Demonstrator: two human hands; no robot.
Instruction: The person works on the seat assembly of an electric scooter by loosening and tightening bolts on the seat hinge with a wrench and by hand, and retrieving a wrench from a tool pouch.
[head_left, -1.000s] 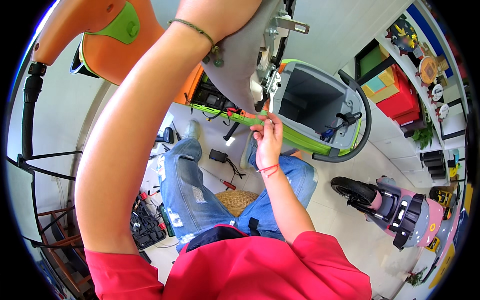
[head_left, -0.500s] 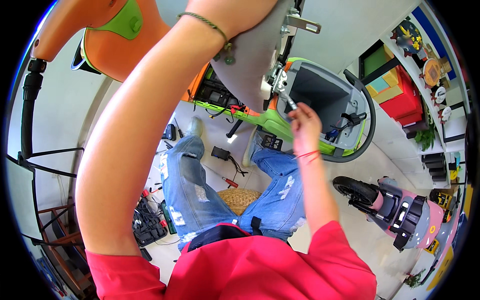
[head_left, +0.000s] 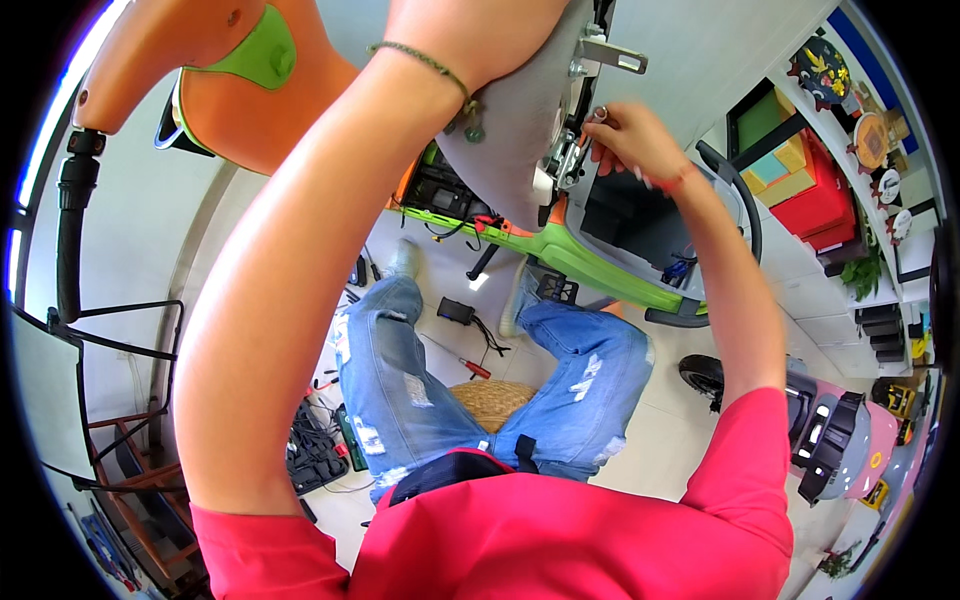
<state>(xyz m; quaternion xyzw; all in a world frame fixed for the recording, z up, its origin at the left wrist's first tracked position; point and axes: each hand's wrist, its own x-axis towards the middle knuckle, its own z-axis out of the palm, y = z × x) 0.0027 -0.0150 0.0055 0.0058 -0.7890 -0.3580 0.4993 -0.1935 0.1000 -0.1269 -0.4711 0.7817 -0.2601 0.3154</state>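
Observation:
My left hand [head_left: 470,30] reaches to the grey curved panel [head_left: 495,170] at the top, its fingers out of sight. My right hand [head_left: 630,140] has its fingers closed around a slim silver tool [head_left: 598,118], held beside a metal hinge assembly [head_left: 565,160] with bolts on the panel's edge. A flat slotted metal bracket [head_left: 622,58] sticks out above it. Below are the green scooter frame [head_left: 580,265], an open compartment with electronics and wires [head_left: 450,190], and a grey storage bucket [head_left: 630,225], partly behind my right arm.
An orange and green body panel [head_left: 250,130] hangs upper left beside a black stand [head_left: 75,220]. A black tool kit [head_left: 310,450], a screwdriver [head_left: 475,368] and a wired box [head_left: 455,310] lie on the floor. A pink scooter [head_left: 865,460] and shelves with boxes [head_left: 830,200] are at right.
My right hand has risen from below the hinge to beside and above it, bringing the silver tool up. My left hand has shifted slightly to the right on the panel.

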